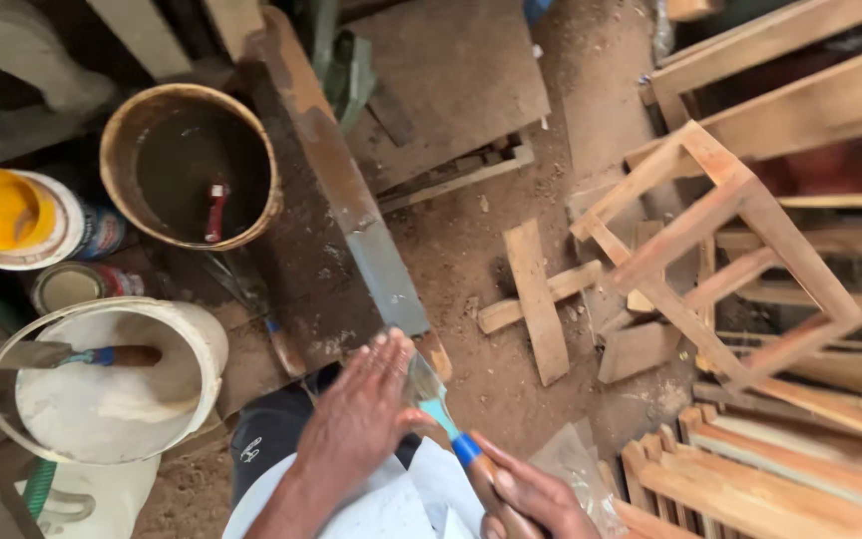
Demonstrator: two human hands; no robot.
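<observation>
While the right hand (531, 494) is grasping a putty knife (446, 419) by its wooden handle, the left hand (361, 414), fingers (386, 354) released and flat, is pressing against its blade. A white bucket (202, 344) with a second scraper (62, 354) is sitting left; wooden frames (740, 250) are crowding the dirt floor (451, 250) right.

A putty knife (429, 391) with a dull, smeared metal blade and smooth wooden handle. A white plastic bucket (192, 329) holds matt pale filler. Bare, unfinished wooden frames (720, 215) look raw and dry; the dirt floor (471, 250) is rough with sawdust.
</observation>
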